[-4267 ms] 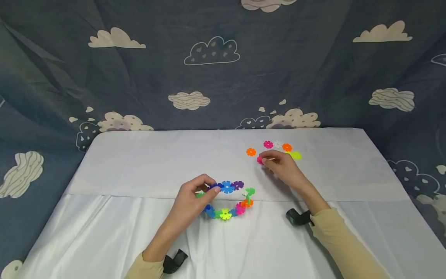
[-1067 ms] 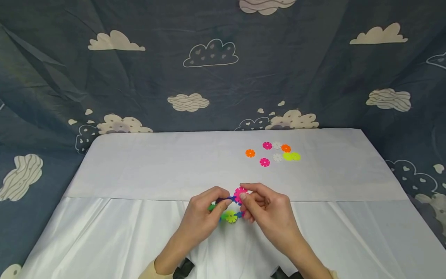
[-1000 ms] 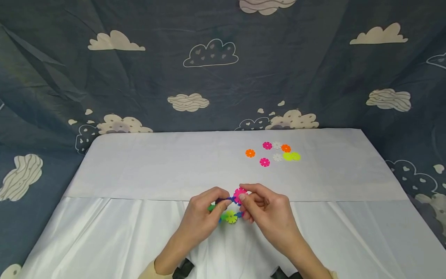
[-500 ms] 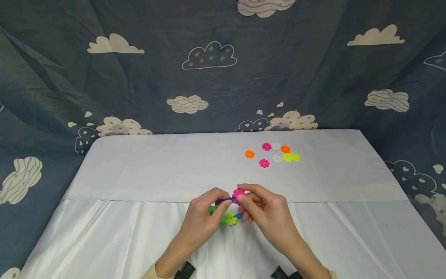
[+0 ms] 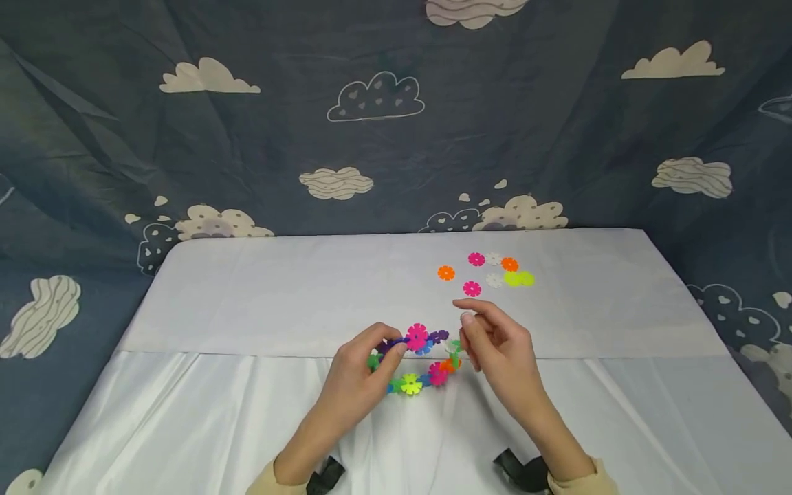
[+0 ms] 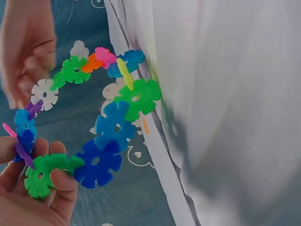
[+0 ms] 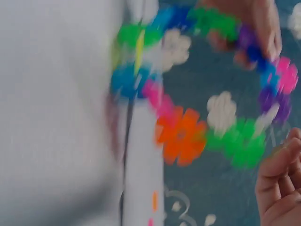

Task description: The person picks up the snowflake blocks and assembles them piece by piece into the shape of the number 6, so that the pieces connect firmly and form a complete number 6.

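Sideways, gripped at the left, free at the right

Pinches, with thumb and fingers of the bare left hand (image 5: pixel 355 375), a multicoloured loop of thin, notched, flower-shaped plastic discs (image 5: pixel 411 384) by a purple and dark-blue stretch. Holds it above the near part of a white cloth-covered table (image 5: pixel 247 295). Runs longest from left to right as seen from the head, narrower from near to far, hollow facing up towards the head camera. Carries, on the far side, a bright pink notched disc (image 5: pixel 417 337), broad face to the head camera, edge to the left wrist camera. Has the bare right hand (image 5: pixel 504 350) released, just beside the right end, forefinger extended, other fingers loosely bent. With, lying flat beyond, two orange discs (image 5: pixel 446 273), two loose pink discs (image 5: pixel 472 289), two white discs (image 5: pixel 494 280) and two overlapping yellow discs (image 5: pixel 526 278)
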`<state>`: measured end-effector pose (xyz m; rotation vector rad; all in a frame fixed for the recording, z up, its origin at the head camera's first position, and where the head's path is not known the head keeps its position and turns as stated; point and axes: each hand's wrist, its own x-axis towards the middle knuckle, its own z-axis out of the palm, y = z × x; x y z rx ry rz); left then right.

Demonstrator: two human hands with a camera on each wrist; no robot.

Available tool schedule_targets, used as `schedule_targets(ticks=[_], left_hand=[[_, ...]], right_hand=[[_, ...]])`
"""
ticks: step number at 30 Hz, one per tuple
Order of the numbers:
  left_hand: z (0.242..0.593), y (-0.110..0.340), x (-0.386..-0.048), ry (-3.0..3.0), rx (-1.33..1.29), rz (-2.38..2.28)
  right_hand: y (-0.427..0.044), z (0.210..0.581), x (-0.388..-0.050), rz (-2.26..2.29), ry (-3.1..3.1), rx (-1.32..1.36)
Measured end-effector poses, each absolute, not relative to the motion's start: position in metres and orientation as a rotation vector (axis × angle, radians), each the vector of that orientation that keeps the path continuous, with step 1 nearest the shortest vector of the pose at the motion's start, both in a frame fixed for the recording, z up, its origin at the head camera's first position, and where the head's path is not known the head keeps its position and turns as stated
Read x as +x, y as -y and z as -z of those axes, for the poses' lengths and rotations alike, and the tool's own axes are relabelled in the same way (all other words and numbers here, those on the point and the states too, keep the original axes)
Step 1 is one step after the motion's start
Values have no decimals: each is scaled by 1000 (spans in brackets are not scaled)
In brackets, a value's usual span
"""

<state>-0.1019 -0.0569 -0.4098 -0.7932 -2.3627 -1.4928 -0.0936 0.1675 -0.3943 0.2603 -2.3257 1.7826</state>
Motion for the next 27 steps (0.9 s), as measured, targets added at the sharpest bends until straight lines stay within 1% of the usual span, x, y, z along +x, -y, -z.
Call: schedule_targets(ticks=[7,10,14,19,27], left_hand=[[410,59,-107,2434,-692,1567],[409,60,-107,2476,-632,1611],[408,60,-107,2506,-599,1638],[408,62,-107,2515,-581,1658],[410,64,-108,2517,-568,1715]], right_hand=[[-203,416,-126,-1686,2437,54],[-217,423,-143,-1579,2589,26],[-232,427,-169,-1345,2834,79],[-240,430,-198,-1084,3039,213],[-244,440,-222,-959,3122,366]])
